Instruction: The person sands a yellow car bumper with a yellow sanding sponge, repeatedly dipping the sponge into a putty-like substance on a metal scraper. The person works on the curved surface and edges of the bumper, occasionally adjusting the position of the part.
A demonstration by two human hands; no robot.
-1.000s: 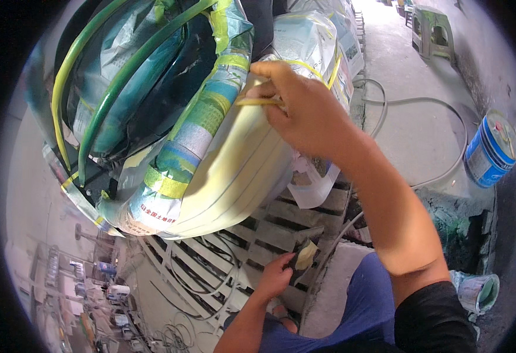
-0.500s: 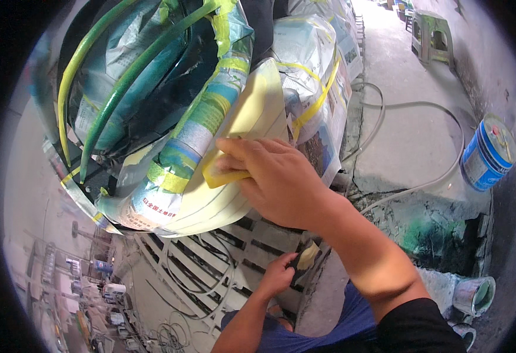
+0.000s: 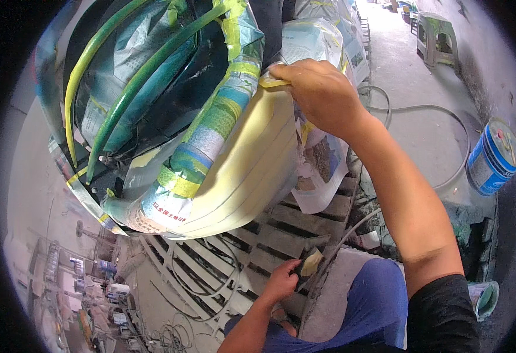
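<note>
My right hand (image 3: 319, 97) grips a thin yellow pad (image 3: 272, 81) at the upper end of a curved, pale yellow panel (image 3: 240, 165) with faint lines on it. Left of the panel runs a tube wrapped in paper and tape (image 3: 205, 135); green and yellow painted rods (image 3: 122, 100) curve over dark, paper-covered parts beyond it. Lower down, my left hand (image 3: 281, 279) is closed on a dark plate (image 3: 308, 262) with pale yellow paste on it.
Paper-wrapped parts (image 3: 311, 41) sit behind the panel. A slatted platform (image 3: 269, 229) with hoses lies below. On the right are a blue bucket (image 3: 492, 162), a plastic stool (image 3: 436, 41) and a tipped can (image 3: 483, 299); cluttered tools (image 3: 110, 288) are at lower left.
My right hand moved down the panel half a second ago and is now back up at its upper end with the yellow pad. My left hand has moved little.
</note>
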